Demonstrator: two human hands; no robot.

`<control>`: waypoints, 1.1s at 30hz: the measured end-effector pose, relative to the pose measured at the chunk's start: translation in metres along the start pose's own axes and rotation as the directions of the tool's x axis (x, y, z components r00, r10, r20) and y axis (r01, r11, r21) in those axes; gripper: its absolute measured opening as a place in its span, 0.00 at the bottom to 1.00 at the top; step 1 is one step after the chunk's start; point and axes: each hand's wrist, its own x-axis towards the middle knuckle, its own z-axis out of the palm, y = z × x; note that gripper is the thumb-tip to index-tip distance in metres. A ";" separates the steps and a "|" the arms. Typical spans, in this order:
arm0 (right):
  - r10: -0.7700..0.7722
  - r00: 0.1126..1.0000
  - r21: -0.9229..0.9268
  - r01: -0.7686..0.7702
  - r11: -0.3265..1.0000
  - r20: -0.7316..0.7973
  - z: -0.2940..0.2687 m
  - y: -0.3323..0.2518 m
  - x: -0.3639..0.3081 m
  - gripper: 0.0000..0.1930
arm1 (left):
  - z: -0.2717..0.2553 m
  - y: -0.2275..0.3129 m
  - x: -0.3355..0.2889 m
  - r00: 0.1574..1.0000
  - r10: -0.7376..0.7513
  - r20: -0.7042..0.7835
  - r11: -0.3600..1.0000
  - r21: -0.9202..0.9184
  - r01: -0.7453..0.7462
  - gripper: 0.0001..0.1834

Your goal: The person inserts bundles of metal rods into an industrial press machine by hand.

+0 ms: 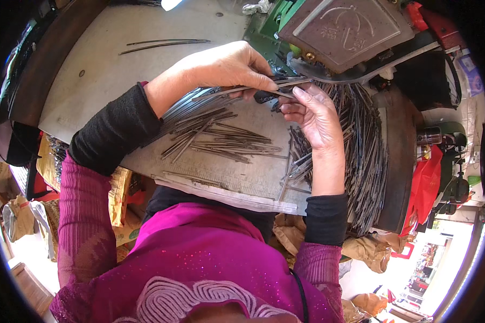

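Note:
My left hand [237,67] is closed, thumb and fingers pinching a few thin grey metal strips [214,95]. The strips stick out on both sides of it, and their other ends reach my right hand [315,113]. There, thumb and fingers are closed on the strips too. Both hands are above the worktable, just in front of a green machine. Beneath my left forearm lies a fan of lighter metal strips [186,107]. Nearer my body is a loose pile of darker strips [231,142]. A large heap of dark strips [364,156] lies beside my right forearm.
The green machine [261,40] has a brown metal cover [347,32] with a raised emblem. Two long strips [164,44] lie at the far left of the pale worktable [108,70]. A red bag [423,183] hangs at the right, and brown paper bags [369,252] are below.

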 end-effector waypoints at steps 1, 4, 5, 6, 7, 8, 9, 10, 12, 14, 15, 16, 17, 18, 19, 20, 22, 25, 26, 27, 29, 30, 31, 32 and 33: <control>0.003 1.000 0.003 -0.003 1.000 0.001 -0.001 0.001 0.000 0.16 | 0.000 -0.001 0.000 1.000 0.009 0.002 0.999 -0.033 -0.008 0.19; 0.001 1.000 0.014 0.000 1.000 -0.019 -0.003 0.003 0.001 0.15 | 0.000 0.000 -0.002 0.999 0.022 0.040 0.993 -0.114 -0.017 0.19; 0.001 1.000 0.015 -0.001 1.000 -0.018 -0.003 0.003 0.000 0.15 | 0.000 0.001 -0.002 0.997 0.030 0.076 0.987 -0.162 -0.017 0.20; -0.003 1.000 0.009 0.003 1.000 -0.027 -0.003 0.002 0.000 0.15 | 0.001 0.001 -0.003 0.997 0.029 0.075 0.987 -0.162 -0.016 0.20; -0.009 0.999 0.004 0.010 1.000 -0.035 -0.002 0.002 0.000 0.14 | 0.001 0.002 -0.002 0.997 0.022 0.070 0.992 -0.128 -0.013 0.19; -0.011 0.999 0.005 0.011 1.000 -0.034 -0.002 0.002 0.000 0.14 | 0.001 0.002 -0.001 0.998 0.015 0.065 0.996 -0.093 -0.009 0.19; -0.012 0.999 0.011 0.013 1.000 -0.041 -0.002 0.004 0.001 0.13 | 0.003 0.003 -0.001 0.998 0.015 0.064 0.996 -0.092 -0.009 0.19; -0.014 0.999 0.016 0.015 1.000 -0.045 -0.002 0.004 0.001 0.12 | 0.006 0.003 -0.002 0.999 0.015 0.050 0.997 -0.076 -0.011 0.20; -0.019 0.999 0.023 0.020 1.000 -0.040 -0.002 0.004 0.002 0.12 | 0.007 0.003 -0.002 1.000 0.009 0.022 1.000 -0.013 -0.009 0.21; -0.019 0.999 0.031 0.020 0.999 -0.039 -0.003 0.006 0.000 0.11 | 0.007 0.004 -0.003 1.000 0.009 0.022 1.000 0.008 -0.009 0.22; -0.025 0.998 0.024 0.026 0.999 -0.051 -0.004 0.006 0.000 0.12 | 0.006 0.005 -0.002 1.000 0.010 0.024 1.000 0.029 -0.011 0.23; -0.033 0.998 0.015 0.033 0.999 -0.058 -0.004 0.005 0.001 0.12 | 0.004 0.005 -0.003 1.000 0.009 0.017 1.000 0.029 -0.009 0.23; -0.032 0.998 0.013 0.033 0.999 -0.052 -0.003 0.004 0.001 0.12 | 0.001 0.005 -0.002 1.000 -0.001 -0.002 1.000 0.020 0.001 0.25; -0.062 0.993 -0.007 0.061 0.998 -0.098 -0.002 0.002 0.000 0.12 | -0.002 0.004 -0.002 1.000 -0.010 -0.021 1.000 0.011 0.011 0.26; -0.092 0.985 -0.029 0.089 0.996 -0.146 -0.001 0.001 0.000 0.12 | -0.010 0.005 -0.003 1.000 -0.007 -0.012 1.000 0.015 0.007 0.28; -0.125 0.976 -0.012 0.125 0.992 -0.176 -0.002 0.002 0.001 0.12 | -0.015 -0.004 0.001 0.999 -0.003 -0.052 1.000 0.005 0.003 0.28; -0.162 0.967 0.011 0.168 0.986 -0.198 -0.005 0.003 0.003 0.12 | -0.018 -0.011 0.003 0.990 -0.060 -0.129 0.996 -0.068 0.051 0.25; -0.203 0.949 0.029 0.216 0.976 -0.242 -0.007 0.005 0.005 0.12 | -0.017 -0.023 0.007 0.990 -0.021 -0.137 0.980 -0.201 -0.007 0.22; -0.212 0.948 0.037 0.227 0.973 -0.238 -0.007 0.005 0.005 0.12 | -0.014 -0.024 0.007 0.986 -0.025 -0.167 0.968 -0.249 -0.018 0.19; -0.222 0.947 0.046 0.239 0.970 -0.234 -0.008 0.005 0.005 0.12 | -0.012 -0.024 0.008 0.986 -0.026 -0.167 0.968 -0.250 -0.016 0.19; -0.220 0.945 0.039 0.236 0.971 -0.240 -0.009 0.005 0.006 0.13 | -0.010 -0.023 0.009 0.980 -0.058 -0.192 0.960 -0.281 0.002 0.17; -0.219 0.944 0.032 0.234 0.972 -0.247 -0.009 0.005 0.006 0.13 | -0.008 -0.022 0.008 0.980 -0.058 -0.191 0.960 -0.281 0.002 0.17; -0.219 0.945 0.032 0.234 0.972 -0.245 -0.008 0.006 0.006 0.13 | -0.007 -0.021 0.007 0.982 -0.074 -0.171 0.946 -0.322 0.015 0.16; -0.220 0.943 0.019 0.232 0.973 -0.248 -0.008 0.006 0.007 0.13 | -0.007 -0.020 0.006 0.984 -0.089 -0.151 0.931 -0.363 0.028 0.16; -0.222 0.942 0.005 0.230 0.973 -0.251 -0.008 0.007 0.007 0.14 | -0.008 -0.021 0.007 0.984 -0.089 -0.153 0.932 -0.362 0.028 0.16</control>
